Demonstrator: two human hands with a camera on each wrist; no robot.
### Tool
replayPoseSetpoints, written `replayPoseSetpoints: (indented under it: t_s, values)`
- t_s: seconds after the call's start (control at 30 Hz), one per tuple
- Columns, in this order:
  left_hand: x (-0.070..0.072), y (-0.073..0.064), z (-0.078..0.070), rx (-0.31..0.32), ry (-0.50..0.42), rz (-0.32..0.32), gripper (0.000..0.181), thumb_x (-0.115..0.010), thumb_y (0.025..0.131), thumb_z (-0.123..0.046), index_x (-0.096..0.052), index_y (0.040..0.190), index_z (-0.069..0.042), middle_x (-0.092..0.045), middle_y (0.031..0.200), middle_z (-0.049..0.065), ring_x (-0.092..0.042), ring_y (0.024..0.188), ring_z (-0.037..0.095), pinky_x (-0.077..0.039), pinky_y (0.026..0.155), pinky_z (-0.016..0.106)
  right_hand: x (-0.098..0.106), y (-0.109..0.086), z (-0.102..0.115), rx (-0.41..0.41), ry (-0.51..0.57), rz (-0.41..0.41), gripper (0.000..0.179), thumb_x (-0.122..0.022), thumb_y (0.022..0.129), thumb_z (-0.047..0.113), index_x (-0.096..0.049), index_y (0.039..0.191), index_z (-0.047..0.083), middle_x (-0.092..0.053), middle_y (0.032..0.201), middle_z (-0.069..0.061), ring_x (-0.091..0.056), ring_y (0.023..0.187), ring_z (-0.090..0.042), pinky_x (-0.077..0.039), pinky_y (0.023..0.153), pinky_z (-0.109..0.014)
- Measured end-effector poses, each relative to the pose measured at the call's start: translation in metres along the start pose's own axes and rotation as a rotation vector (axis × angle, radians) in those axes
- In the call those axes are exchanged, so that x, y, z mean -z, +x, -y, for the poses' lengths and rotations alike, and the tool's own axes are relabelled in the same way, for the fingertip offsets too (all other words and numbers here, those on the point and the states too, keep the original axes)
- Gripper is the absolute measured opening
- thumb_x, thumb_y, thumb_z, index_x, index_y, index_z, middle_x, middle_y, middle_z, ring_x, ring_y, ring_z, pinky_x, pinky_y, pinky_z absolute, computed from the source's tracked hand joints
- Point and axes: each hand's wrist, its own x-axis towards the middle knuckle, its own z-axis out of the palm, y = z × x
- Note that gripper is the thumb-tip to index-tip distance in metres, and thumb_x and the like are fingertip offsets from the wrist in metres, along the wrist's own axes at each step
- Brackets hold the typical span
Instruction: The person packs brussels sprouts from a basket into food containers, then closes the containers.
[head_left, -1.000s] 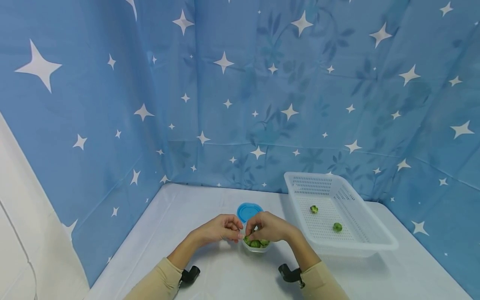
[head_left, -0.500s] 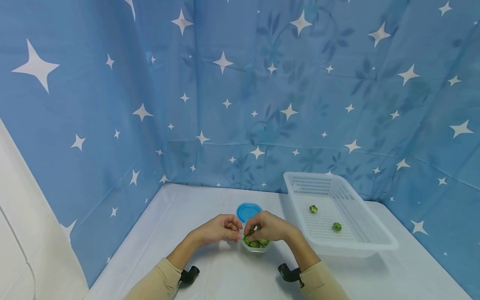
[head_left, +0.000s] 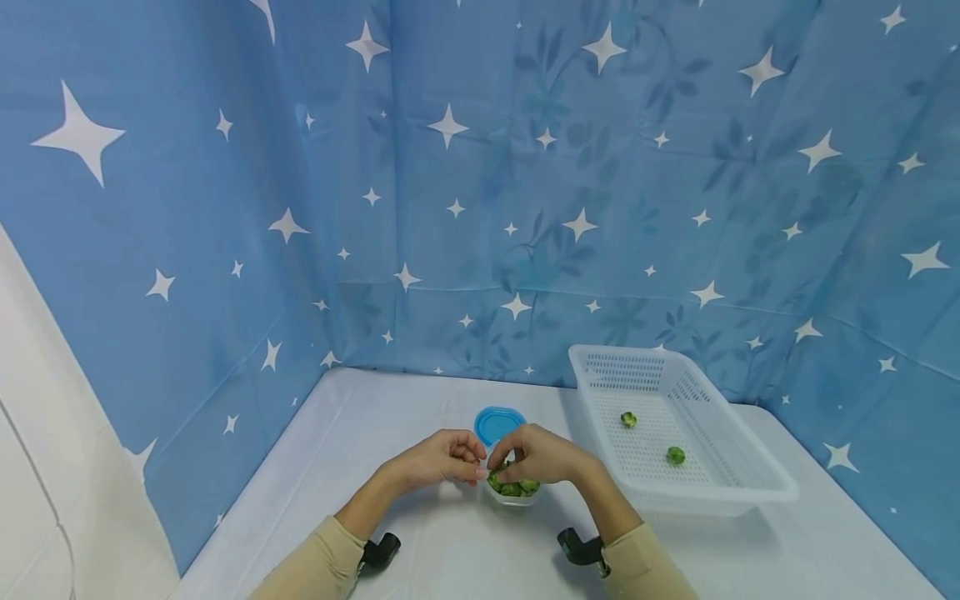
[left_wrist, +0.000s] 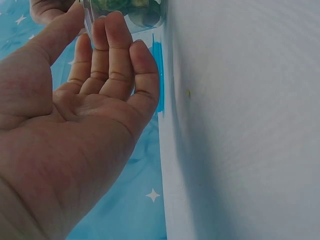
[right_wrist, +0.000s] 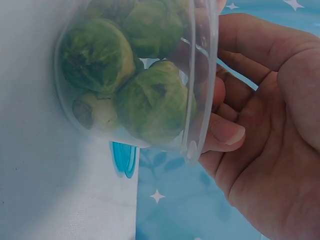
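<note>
A small clear tub [head_left: 513, 501] of Brussels sprouts [head_left: 529, 486] stands on the table between both hands. Over its top, my right hand [head_left: 545, 454] has curled fingers, thumb and index finger pinching at a sprout near the left rim; their tips are partly hidden. Close by on the left, my left hand [head_left: 442, 458] has its thumb at the rim, other fingers loosely bent. In the left wrist view that hand's palm [left_wrist: 95, 112] holds nothing. Through the tub wall [right_wrist: 200, 100], the right wrist view shows several sprouts [right_wrist: 150, 102], with right-hand fingers [right_wrist: 225, 132] bent behind the rim.
A blue lid [head_left: 498, 425] lies on the white table [head_left: 405, 400] just behind the tub. To the right stands a white perforated basket [head_left: 738, 446] holding two sprouts [head_left: 628, 419]. A blue star-patterned curtain [head_left: 480, 208] rises behind the table.
Both hands stay at the tub with almost no movement. The sprouts under the right hand shift slightly; the basket and lid stay in place.
</note>
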Motion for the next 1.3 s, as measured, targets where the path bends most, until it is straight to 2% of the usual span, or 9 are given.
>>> replayPoseSetpoints:
  t_s: [0.37, 0.63, 0.73, 0.83, 1.1, 1.3]
  values:
    - [0.000, 0.001, 0.001, -0.004, 0.004, 0.000, 0.030, -0.074, 0.097, -0.013, -0.062, 0.119, 0.003, -0.068, 0.090, 0.002, -0.070, 0.085, 0.020, -0.059, 0.081, 0.038, 0.002, -0.002, 0.001, -0.017, 0.016, -0.003, 0.022, -0.077, 0.089, 0.002, -0.079, 0.109, 0.009, -0.078, 0.099, 0.001, -0.065, 0.067, -0.008, -0.057, 0.066, -0.024]
    - [0.001, 0.001, 0.001, -0.001, 0.005, 0.002, 0.037, -0.073, 0.098, -0.012, -0.058, 0.123, 0.009, -0.068, 0.090, 0.002, -0.069, 0.085, 0.019, -0.059, 0.083, 0.039, 0.010, -0.006, 0.005, 0.011, -0.046, -0.063, 0.027, -0.074, 0.090, -0.002, -0.077, 0.116, 0.002, -0.076, 0.111, -0.014, -0.060, 0.065, -0.006, -0.053, 0.062, -0.023]
    - [0.001, 0.001, 0.002, 0.002, 0.002, 0.004, 0.037, -0.073, 0.098, -0.012, -0.057, 0.124, 0.010, -0.068, 0.091, 0.003, -0.069, 0.085, 0.019, -0.059, 0.084, 0.040, 0.014, -0.008, 0.008, 0.042, -0.092, -0.113, 0.025, -0.073, 0.093, 0.002, -0.077, 0.118, 0.005, -0.075, 0.115, -0.016, -0.059, 0.069, -0.008, -0.052, 0.062, -0.024]
    - [0.002, 0.002, 0.003, 0.002, 0.000, 0.006, 0.036, -0.073, 0.098, -0.012, -0.057, 0.124, 0.009, -0.068, 0.092, 0.003, -0.070, 0.086, 0.020, -0.060, 0.084, 0.041, 0.019, -0.013, 0.012, 0.065, -0.133, -0.194, 0.025, -0.074, 0.095, 0.007, -0.076, 0.119, 0.009, -0.075, 0.118, -0.012, -0.060, 0.076, -0.010, -0.053, 0.065, -0.025]
    - [0.001, 0.002, 0.003, 0.006, -0.005, 0.007, 0.037, -0.073, 0.098, -0.012, -0.058, 0.123, 0.009, -0.068, 0.092, 0.003, -0.070, 0.086, 0.021, -0.060, 0.083, 0.040, 0.032, -0.023, 0.027, 0.058, -0.138, -0.394, 0.029, -0.073, 0.099, 0.021, -0.072, 0.128, 0.017, -0.071, 0.122, -0.001, -0.058, 0.084, -0.013, -0.053, 0.069, -0.029]
    - [0.001, 0.003, 0.004, 0.014, 0.002, 0.001, 0.037, -0.073, 0.098, -0.014, -0.058, 0.124, 0.008, -0.069, 0.093, 0.004, -0.071, 0.087, 0.022, -0.060, 0.082, 0.039, 0.044, -0.030, 0.047, 0.060, -0.222, -0.475, 0.030, -0.075, 0.098, 0.023, -0.072, 0.128, 0.020, -0.070, 0.126, 0.002, -0.061, 0.095, -0.014, -0.056, 0.079, -0.032]
